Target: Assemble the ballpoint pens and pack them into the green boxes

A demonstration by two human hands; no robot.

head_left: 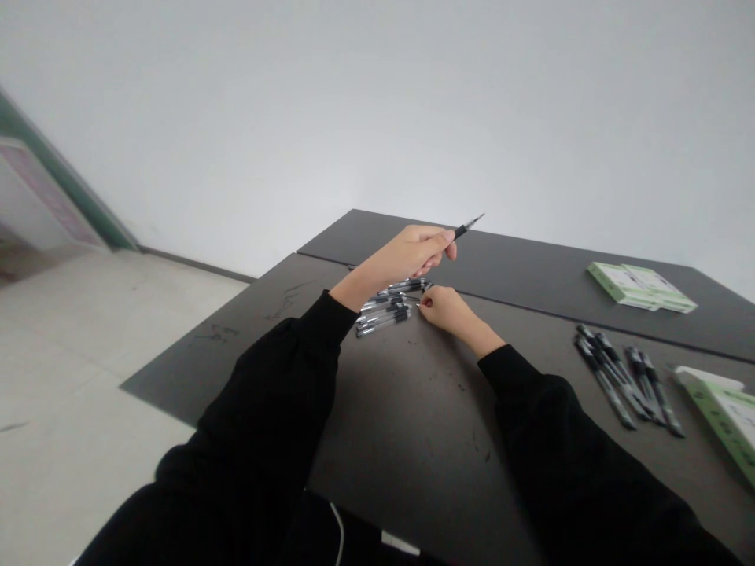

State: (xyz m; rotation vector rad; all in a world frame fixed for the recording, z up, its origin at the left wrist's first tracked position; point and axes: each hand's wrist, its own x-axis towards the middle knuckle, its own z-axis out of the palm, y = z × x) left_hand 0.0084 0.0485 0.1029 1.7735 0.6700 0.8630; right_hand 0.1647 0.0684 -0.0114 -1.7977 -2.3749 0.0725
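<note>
My left hand (421, 250) is raised over the dark table, its fingers closed round a pen (462, 230) whose bare tip points up and to the right. Below and to the right of it, my right hand (442, 305) is low at the tabletop with its fingers pinched together. Something small and thin shows at its fingertips, too small to name. Several clear pens with black grips (383, 318) lie in a pile just left of my right hand, partly hidden behind my left wrist.
Several dark capped pens (625, 377) lie on the table (406, 424) at the right. Beyond them are green and white boxes (642, 286) and an open green box (728, 417) at the right edge. A white wall stands behind.
</note>
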